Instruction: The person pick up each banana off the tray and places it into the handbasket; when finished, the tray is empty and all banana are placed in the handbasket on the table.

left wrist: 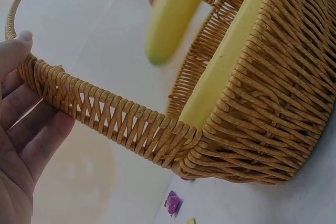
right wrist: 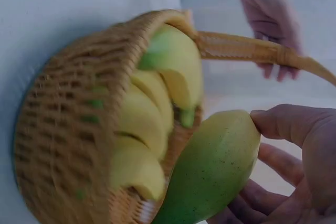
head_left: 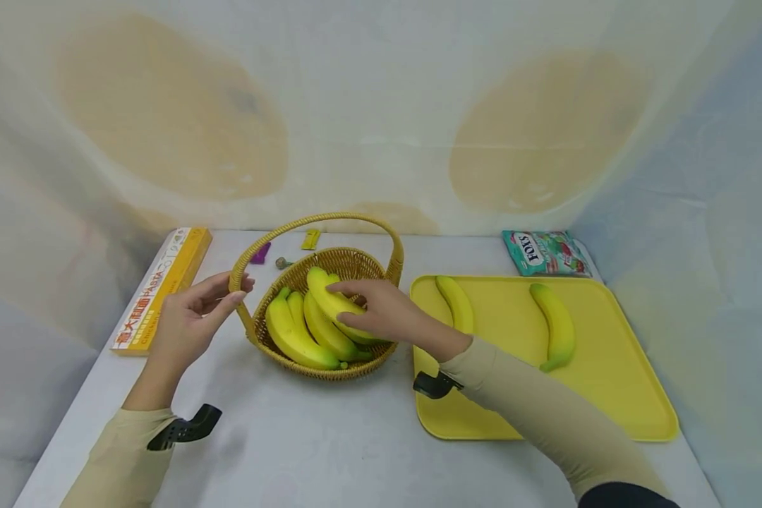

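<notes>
A woven basket with an arched handle stands left of centre, holding several yellow bananas. My left hand pinches the left side of that handle, thumb on one face and fingers on the other, as the left wrist view shows. Over the basket, my right hand holds a single banana between thumb and fingers. Seen from the right wrist, this held banana is greenish at its near end and partly overlaps the basket.
Right of the basket lies a yellow tray with two bananas on it. A teal Fox's candy bag sits behind the tray. At left is a pasta box. Small wrapped candies lie behind the basket.
</notes>
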The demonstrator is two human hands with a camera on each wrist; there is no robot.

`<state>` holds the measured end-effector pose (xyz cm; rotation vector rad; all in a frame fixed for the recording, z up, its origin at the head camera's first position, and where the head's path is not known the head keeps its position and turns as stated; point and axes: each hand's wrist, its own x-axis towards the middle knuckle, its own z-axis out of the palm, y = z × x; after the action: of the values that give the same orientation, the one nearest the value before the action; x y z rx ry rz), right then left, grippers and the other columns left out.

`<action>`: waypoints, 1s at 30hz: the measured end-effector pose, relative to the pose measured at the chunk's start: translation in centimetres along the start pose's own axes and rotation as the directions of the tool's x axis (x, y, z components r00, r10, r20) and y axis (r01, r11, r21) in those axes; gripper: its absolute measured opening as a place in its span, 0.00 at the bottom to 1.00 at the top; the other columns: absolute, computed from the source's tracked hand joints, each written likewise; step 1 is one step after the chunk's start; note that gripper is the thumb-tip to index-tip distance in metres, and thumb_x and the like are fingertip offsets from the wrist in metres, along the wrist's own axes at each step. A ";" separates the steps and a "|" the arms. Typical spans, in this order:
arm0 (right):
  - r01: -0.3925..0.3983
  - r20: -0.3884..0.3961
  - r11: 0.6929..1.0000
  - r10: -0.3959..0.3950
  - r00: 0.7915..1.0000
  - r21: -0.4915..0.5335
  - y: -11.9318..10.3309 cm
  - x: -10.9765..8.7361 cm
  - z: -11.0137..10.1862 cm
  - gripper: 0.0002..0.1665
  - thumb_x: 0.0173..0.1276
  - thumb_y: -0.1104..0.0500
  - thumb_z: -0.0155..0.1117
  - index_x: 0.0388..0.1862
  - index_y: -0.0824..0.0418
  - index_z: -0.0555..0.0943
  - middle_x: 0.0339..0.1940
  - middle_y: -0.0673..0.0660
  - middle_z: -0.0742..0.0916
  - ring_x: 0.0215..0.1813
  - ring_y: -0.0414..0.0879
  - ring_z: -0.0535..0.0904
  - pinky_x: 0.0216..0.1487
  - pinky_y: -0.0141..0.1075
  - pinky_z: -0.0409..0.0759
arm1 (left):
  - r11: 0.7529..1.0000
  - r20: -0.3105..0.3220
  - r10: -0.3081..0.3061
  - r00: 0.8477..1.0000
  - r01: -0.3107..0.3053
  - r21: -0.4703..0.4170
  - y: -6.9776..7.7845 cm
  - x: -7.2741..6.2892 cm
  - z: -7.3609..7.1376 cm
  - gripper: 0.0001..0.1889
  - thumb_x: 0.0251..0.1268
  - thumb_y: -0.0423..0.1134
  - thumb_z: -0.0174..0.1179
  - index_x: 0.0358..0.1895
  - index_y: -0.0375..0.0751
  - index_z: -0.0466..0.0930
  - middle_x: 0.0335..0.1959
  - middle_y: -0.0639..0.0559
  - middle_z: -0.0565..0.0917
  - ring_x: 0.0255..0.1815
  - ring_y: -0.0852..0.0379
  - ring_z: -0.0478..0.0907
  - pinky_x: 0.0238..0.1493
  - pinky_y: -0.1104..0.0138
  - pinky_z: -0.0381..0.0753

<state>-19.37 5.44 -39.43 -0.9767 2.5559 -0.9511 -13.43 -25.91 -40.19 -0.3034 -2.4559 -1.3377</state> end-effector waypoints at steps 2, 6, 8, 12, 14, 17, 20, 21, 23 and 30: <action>-0.018 0.026 1.000 0.019 0.999 -0.015 -0.1 1.0 1.1 0.28 0.73 0.51 0.66 0.71 0.49 0.76 0.61 0.52 0.85 0.46 0.41 0.81 0.44 0.32 0.81 | 1.000 0.001 0.001 1.000 -0.001 -0.003 0.0 0.0 0.0 0.18 0.72 0.36 0.64 0.62 0.42 0.83 0.51 0.44 0.88 0.51 0.73 0.82 0.51 0.81 0.79; -0.038 0.066 0.999 0.040 0.997 -0.030 0.0 2.3 3.2 0.29 0.73 0.52 0.66 0.72 0.49 0.76 0.56 0.52 0.87 0.29 0.38 0.71 0.28 0.29 0.71 | 1.000 0.001 0.005 1.000 -0.005 -0.006 0.1 0.0 -0.1 0.18 0.71 0.35 0.64 0.62 0.41 0.83 0.50 0.44 0.88 0.51 0.74 0.82 0.51 0.81 0.78; -0.046 0.077 0.998 0.048 0.996 -0.036 0.1 2.7 4.1 0.29 0.73 0.53 0.66 0.72 0.50 0.76 0.52 0.51 0.88 0.26 0.37 0.68 0.26 0.29 0.68 | 1.000 0.001 0.006 1.000 -0.006 -0.005 0.1 0.0 0.0 0.18 0.72 0.35 0.64 0.62 0.41 0.83 0.50 0.44 0.88 0.51 0.73 0.82 0.51 0.81 0.78; -0.052 0.084 0.997 0.057 0.995 -0.063 0.1 2.9 5.1 0.29 0.73 0.51 0.66 0.72 0.49 0.76 0.54 0.50 0.87 0.37 0.36 0.75 0.35 0.28 0.74 | 1.000 -0.001 0.004 1.000 -0.004 -0.007 0.0 0.0 0.0 0.18 0.71 0.35 0.64 0.62 0.41 0.83 0.50 0.44 0.88 0.51 0.73 0.82 0.51 0.81 0.79; -0.053 0.086 0.996 0.059 0.995 -0.072 0.0 2.9 5.2 0.29 0.74 0.50 0.66 0.72 0.49 0.75 0.58 0.51 0.86 0.41 0.38 0.77 0.41 0.29 0.76 | 1.000 0.000 0.003 1.000 -0.003 -0.006 0.0 0.0 0.0 0.17 0.72 0.35 0.64 0.62 0.41 0.83 0.50 0.44 0.88 0.51 0.73 0.82 0.51 0.81 0.79; -0.059 0.083 0.995 0.065 0.994 -0.076 0.0 2.8 5.3 0.30 0.74 0.47 0.66 0.73 0.48 0.75 0.62 0.51 0.85 0.46 0.38 0.78 0.47 0.31 0.78 | 1.000 0.000 0.004 1.000 -0.004 -0.001 0.1 0.0 0.0 0.17 0.72 0.36 0.64 0.61 0.41 0.83 0.50 0.44 0.89 0.51 0.73 0.82 0.51 0.81 0.79; -0.065 0.085 0.996 0.070 0.994 -0.061 0.1 2.6 5.2 0.30 0.74 0.47 0.65 0.73 0.48 0.75 0.63 0.51 0.84 0.43 0.40 0.77 0.46 0.31 0.77 | 1.000 0.000 0.008 1.000 -0.008 0.002 0.1 0.0 0.0 0.17 0.72 0.37 0.64 0.61 0.41 0.83 0.49 0.45 0.89 0.51 0.73 0.82 0.51 0.80 0.79; -0.067 0.086 0.996 0.072 0.994 -0.055 0.1 2.6 5.1 0.30 0.75 0.46 0.65 0.73 0.48 0.75 0.63 0.51 0.84 0.43 0.40 0.77 0.45 0.31 0.77 | 1.000 -0.001 0.009 1.000 -0.009 0.002 0.1 0.0 0.0 0.17 0.72 0.36 0.64 0.61 0.41 0.83 0.49 0.45 0.89 0.51 0.73 0.82 0.51 0.80 0.79; -0.070 0.083 0.997 0.073 0.994 -0.040 0.2 2.4 5.0 0.30 0.75 0.46 0.65 0.73 0.48 0.75 0.63 0.51 0.84 0.46 0.39 0.78 0.46 0.31 0.78 | 1.000 0.000 0.012 1.000 -0.012 0.001 0.0 0.0 0.0 0.17 0.72 0.36 0.64 0.61 0.41 0.83 0.49 0.44 0.89 0.51 0.73 0.82 0.51 0.81 0.79; -0.061 0.066 0.998 0.061 0.996 0.000 0.8 1.4 4.2 0.30 0.76 0.47 0.63 0.74 0.49 0.74 0.66 0.49 0.82 0.56 0.43 0.82 0.52 0.33 0.82 | 1.000 -0.006 0.019 1.000 -0.019 0.004 -0.2 0.0 0.0 0.16 0.72 0.36 0.64 0.61 0.41 0.83 0.49 0.45 0.89 0.50 0.72 0.83 0.50 0.80 0.79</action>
<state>-19.06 2.92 -43.10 -0.9082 2.5145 -0.8893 -13.54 -26.01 -40.38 -0.3207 -2.4440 -1.3234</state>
